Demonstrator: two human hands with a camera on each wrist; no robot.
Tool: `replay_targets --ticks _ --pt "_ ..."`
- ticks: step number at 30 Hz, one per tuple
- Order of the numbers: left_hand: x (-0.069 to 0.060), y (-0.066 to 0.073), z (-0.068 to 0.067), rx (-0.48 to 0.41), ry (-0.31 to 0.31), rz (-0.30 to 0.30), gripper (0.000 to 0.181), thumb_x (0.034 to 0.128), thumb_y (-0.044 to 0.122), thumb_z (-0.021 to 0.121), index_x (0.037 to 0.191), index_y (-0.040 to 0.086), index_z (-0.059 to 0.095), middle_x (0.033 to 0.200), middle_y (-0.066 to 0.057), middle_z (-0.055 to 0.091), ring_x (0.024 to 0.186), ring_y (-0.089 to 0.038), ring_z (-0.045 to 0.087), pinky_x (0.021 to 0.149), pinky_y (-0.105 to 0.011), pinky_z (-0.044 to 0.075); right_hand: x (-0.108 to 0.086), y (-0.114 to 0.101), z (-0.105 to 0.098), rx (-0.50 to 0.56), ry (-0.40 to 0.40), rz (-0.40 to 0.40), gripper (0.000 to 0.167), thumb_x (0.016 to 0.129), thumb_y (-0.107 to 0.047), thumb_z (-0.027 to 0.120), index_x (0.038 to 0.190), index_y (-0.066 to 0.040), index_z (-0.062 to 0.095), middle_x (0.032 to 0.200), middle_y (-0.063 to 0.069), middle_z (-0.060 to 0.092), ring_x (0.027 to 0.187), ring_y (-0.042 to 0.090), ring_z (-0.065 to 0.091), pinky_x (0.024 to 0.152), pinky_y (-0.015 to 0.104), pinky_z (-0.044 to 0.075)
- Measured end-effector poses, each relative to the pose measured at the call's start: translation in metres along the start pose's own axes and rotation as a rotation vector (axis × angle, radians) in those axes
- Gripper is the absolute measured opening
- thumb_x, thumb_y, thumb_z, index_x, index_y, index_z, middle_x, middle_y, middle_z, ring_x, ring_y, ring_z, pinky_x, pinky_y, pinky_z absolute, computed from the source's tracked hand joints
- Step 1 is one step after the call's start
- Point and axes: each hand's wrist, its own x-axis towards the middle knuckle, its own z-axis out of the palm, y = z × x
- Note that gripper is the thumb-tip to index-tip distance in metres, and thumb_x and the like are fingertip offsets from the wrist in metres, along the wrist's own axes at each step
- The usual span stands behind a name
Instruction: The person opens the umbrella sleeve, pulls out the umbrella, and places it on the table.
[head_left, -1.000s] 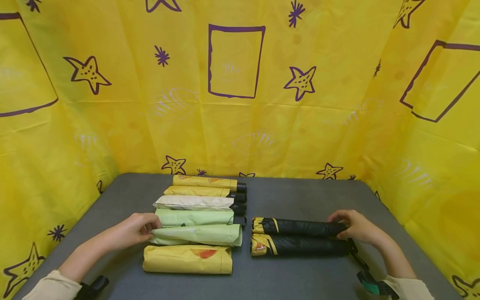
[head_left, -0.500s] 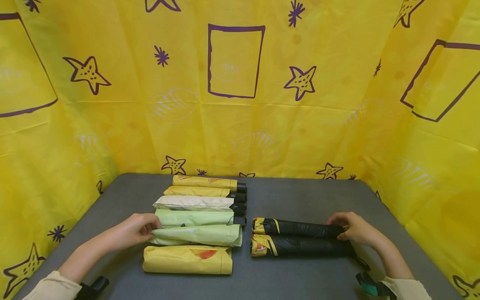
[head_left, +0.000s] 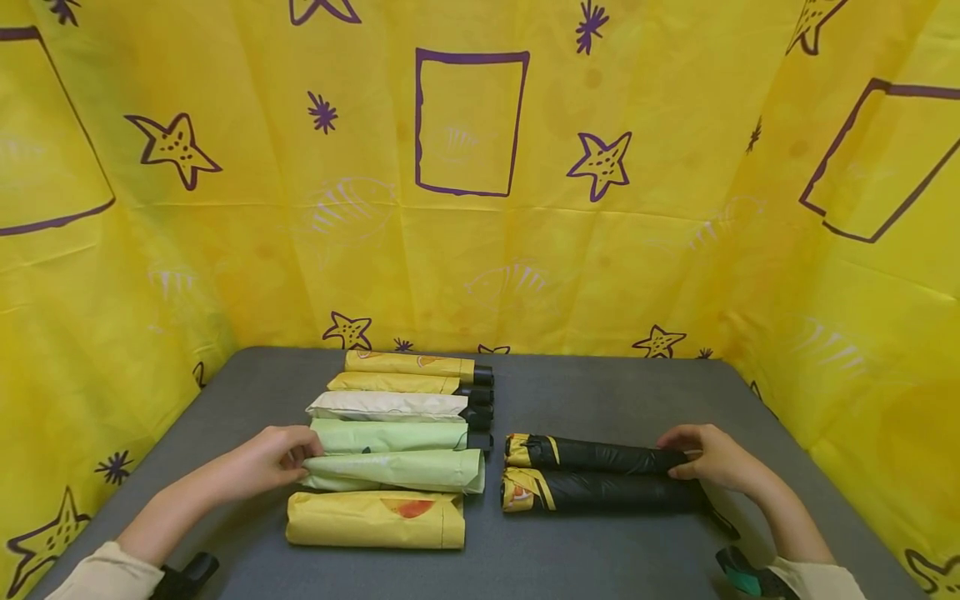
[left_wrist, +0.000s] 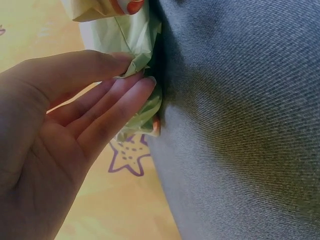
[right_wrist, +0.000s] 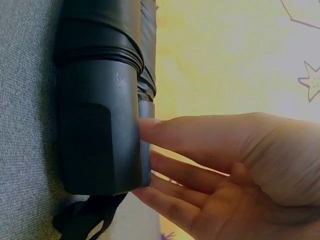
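Note:
In the head view my left hand (head_left: pixel 277 454) pinches the left end of a light green umbrella sleeve (head_left: pixel 405 472). The left wrist view shows the sleeve's thin fabric edge (left_wrist: pixel 136 65) between thumb and fingertips. No handle shows at this sleeve's right end. My right hand (head_left: pixel 708 454) holds the handle end of the farther of two black folded umbrellas (head_left: pixel 607 456) with yellow ends. In the right wrist view, the nearer black umbrella (right_wrist: pixel 97 125) partly hides that grip; its wrist strap (right_wrist: pixel 87 215) hangs from the handle.
A yellow sleeve (head_left: pixel 375 521) with an orange-red print lies in front. Behind the held sleeve lie another green sleeve (head_left: pixel 390 435), a white one (head_left: pixel 390 406) and two yellow ones, with black handles at their right ends. Yellow patterned cloth (head_left: pixel 480 275) borders the grey table (head_left: pixel 600 558).
My right hand shifts slightly on the black umbrella's handle end, and the nearer umbrella's strap lies differently than a second ago. My left hand has stayed put on the green sleeve.

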Motion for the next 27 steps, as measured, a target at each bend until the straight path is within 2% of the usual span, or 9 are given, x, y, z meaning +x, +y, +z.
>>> replay_targets --ticks 5,7,10,12,16,20,23,27 --pt "0.002 0.001 -0.003 0.020 0.027 0.031 0.025 0.0779 -0.004 0.074 0.095 0.010 0.063 0.087 0.001 0.062 0.075 0.000 0.058 0.059 -0.021 0.052 0.001 -0.003 0.003 0.006 0.026 0.003 0.040 0.080 -0.018 0.078 0.111 0.005 0.066 0.108 0.020 0.070 0.100 0.036 0.067 0.080 0.030 0.057" --pt "0.003 0.002 -0.004 0.025 0.035 0.039 0.023 0.0791 -0.001 0.075 0.095 0.010 0.063 0.087 0.002 0.063 0.075 0.001 0.057 0.059 -0.021 0.052 0.002 -0.005 0.005 0.021 0.035 0.012 0.042 0.083 -0.019 0.077 0.114 0.007 0.064 0.110 0.022 0.069 0.100 0.037 0.066 0.082 0.033 0.057" --pt "0.003 0.004 -0.007 0.027 0.054 0.033 0.017 0.0825 0.009 0.076 0.094 0.012 0.064 0.087 0.004 0.064 0.074 0.003 0.056 0.060 -0.021 0.052 0.004 -0.011 0.008 0.033 0.071 0.031 0.043 0.086 -0.021 0.074 0.117 0.007 0.063 0.113 0.024 0.068 0.103 0.038 0.065 0.087 0.045 0.056" --pt "0.003 0.006 -0.009 0.026 0.063 0.004 0.014 0.0855 0.018 0.075 0.094 0.013 0.065 0.086 0.006 0.064 0.073 0.004 0.056 0.061 -0.021 0.052 0.007 -0.015 0.011 0.030 0.106 0.037 0.044 0.087 -0.022 0.073 0.119 0.006 0.062 0.114 0.024 0.068 0.105 0.039 0.065 0.090 0.052 0.053" --pt "0.005 0.006 -0.013 0.065 0.100 -0.064 0.012 0.0875 0.021 0.073 0.095 0.016 0.066 0.087 0.009 0.063 0.076 0.002 0.057 0.064 -0.022 0.053 0.014 -0.025 0.018 0.019 0.190 0.035 0.043 0.088 -0.024 0.072 0.120 0.004 0.063 0.117 0.024 0.067 0.108 0.040 0.064 0.093 0.054 0.051" --pt "0.011 0.001 -0.020 0.160 0.123 -0.088 0.017 0.0831 0.013 0.076 0.097 0.015 0.067 0.094 0.004 0.063 0.081 -0.007 0.061 0.068 -0.025 0.055 0.023 -0.034 0.024 0.028 0.244 0.027 0.041 0.089 -0.023 0.071 0.120 0.003 0.063 0.119 0.023 0.067 0.111 0.040 0.063 0.096 0.054 0.050" --pt "0.016 -0.002 -0.024 0.219 0.109 -0.089 0.023 0.0796 0.010 0.078 0.100 0.011 0.068 0.098 -0.001 0.065 0.087 -0.020 0.065 0.071 -0.029 0.057 0.029 -0.041 0.029 0.038 0.266 0.018 0.040 0.090 -0.023 0.071 0.120 0.002 0.063 0.119 0.022 0.067 0.112 0.040 0.062 0.096 0.054 0.050" --pt "0.021 -0.006 -0.029 0.199 0.054 -0.105 0.029 0.0778 0.010 0.080 0.104 0.007 0.068 0.101 -0.005 0.065 0.092 -0.027 0.065 0.074 -0.033 0.058 0.037 -0.050 0.036 0.069 0.283 0.004 0.039 0.089 -0.021 0.071 0.121 0.001 0.063 0.119 0.022 0.067 0.113 0.040 0.062 0.097 0.053 0.049"
